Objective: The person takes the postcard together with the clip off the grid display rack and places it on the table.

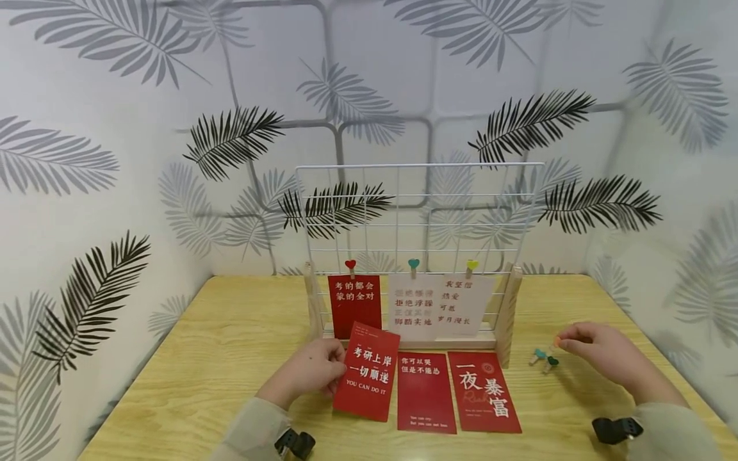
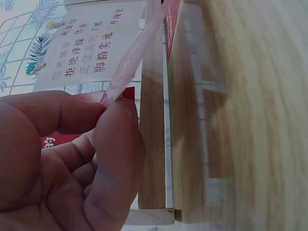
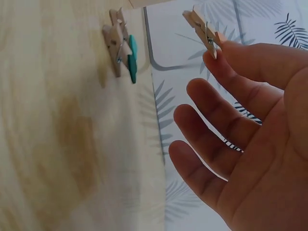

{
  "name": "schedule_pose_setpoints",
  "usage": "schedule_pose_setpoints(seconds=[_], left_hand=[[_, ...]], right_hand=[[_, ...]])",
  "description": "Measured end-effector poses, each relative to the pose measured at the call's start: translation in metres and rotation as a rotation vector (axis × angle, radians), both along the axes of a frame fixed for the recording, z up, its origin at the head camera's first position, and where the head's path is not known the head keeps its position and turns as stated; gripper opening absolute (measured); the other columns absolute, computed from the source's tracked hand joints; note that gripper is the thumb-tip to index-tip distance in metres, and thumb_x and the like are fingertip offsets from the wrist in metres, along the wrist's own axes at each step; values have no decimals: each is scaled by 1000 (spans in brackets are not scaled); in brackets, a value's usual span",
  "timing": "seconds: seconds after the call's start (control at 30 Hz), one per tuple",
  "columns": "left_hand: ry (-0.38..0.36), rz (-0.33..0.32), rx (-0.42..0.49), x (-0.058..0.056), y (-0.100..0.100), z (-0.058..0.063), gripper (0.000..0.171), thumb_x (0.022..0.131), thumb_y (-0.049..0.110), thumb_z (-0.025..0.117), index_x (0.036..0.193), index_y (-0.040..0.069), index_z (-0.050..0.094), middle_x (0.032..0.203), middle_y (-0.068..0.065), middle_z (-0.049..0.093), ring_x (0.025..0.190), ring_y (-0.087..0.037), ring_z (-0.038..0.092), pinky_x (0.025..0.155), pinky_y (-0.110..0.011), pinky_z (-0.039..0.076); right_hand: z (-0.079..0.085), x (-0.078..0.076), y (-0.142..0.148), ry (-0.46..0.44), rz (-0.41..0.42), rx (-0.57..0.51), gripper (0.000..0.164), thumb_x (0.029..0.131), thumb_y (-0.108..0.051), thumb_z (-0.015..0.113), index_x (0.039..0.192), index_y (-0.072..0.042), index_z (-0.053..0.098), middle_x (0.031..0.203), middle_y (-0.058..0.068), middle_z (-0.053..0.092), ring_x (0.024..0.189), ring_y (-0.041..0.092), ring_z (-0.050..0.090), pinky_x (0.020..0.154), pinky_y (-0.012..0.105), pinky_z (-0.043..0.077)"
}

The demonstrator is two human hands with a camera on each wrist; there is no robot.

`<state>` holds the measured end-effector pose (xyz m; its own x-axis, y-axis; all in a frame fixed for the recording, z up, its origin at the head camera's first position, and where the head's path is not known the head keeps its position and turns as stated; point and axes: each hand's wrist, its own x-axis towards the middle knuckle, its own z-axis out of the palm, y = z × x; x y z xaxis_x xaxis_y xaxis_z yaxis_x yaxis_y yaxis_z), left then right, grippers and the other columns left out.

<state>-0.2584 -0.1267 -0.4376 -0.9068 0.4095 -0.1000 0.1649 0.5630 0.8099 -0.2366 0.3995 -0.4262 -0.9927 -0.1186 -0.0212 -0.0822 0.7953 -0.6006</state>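
My left hand (image 1: 319, 368) pinches the left edge of a red card (image 1: 369, 374) with white lettering between thumb and forefinger. The card is tilted and raised in front of the white wire grid rack (image 1: 421, 165). On the right, my right hand (image 1: 599, 355) pinches a small wooden clothespin (image 3: 201, 29) between thumb and forefinger, its other fingers spread apart. Just left of that hand, two clothespins with teal (image 1: 539, 354) and dark green (image 1: 552, 362) hearts lie on the table. Two more red cards (image 1: 426, 394) (image 1: 487, 394) lie flat beside the held one.
Clipped on the rack hang a red card (image 1: 340, 310) and two pale cards (image 1: 412, 320) (image 1: 464, 307), under red, teal and yellow heart clothespins. The rack's wooden base (image 1: 403, 344) and posts stand on the wood-grain table (image 1: 230, 333). Behind is a leaf-patterned wall (image 1: 369, 77).
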Motion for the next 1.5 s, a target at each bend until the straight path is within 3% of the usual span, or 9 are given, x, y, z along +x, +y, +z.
schedule_pose_setpoints(seconds=[0.17,0.3,0.6,0.8,1.5], left_hand=[[20,-9,-43,-1,1,-2,10,92,6,62,83,6,57,72,-5,62,57,-18,64,53,-35,56],[28,-17,-81,0,0,-3,10,92,7,62,83,7,58,68,-5,61,56,-18,62,52,-34,54],[-40,-41,-124,1,-2,-10,12,94,13,65,83,8,61,67,-5,64,58,-19,63,54,-34,56],[-66,-62,-127,1,-3,-11,13,93,13,65,82,8,62,67,-5,64,59,-19,64,54,-34,57],[-138,-62,-165,1,-9,-10,18,96,14,66,80,6,63,68,-7,65,56,-17,64,54,-34,56]], right_hand=[[-9,3,10,-74,-2,-35,39,104,-38,58,119,-4,69,119,11,68,106,26,62,82,41,52],[-14,2,15,-77,11,-26,35,104,-35,59,117,-5,70,117,10,69,105,25,62,83,41,51],[-23,2,19,-181,23,-130,30,102,-25,61,115,1,69,89,7,65,72,20,56,63,33,48],[-27,3,17,-166,23,-65,27,102,-28,60,111,-5,71,76,5,60,65,20,54,61,33,45],[-31,0,14,-104,-34,58,19,100,-23,61,98,-11,76,73,1,59,64,20,52,61,34,42]])
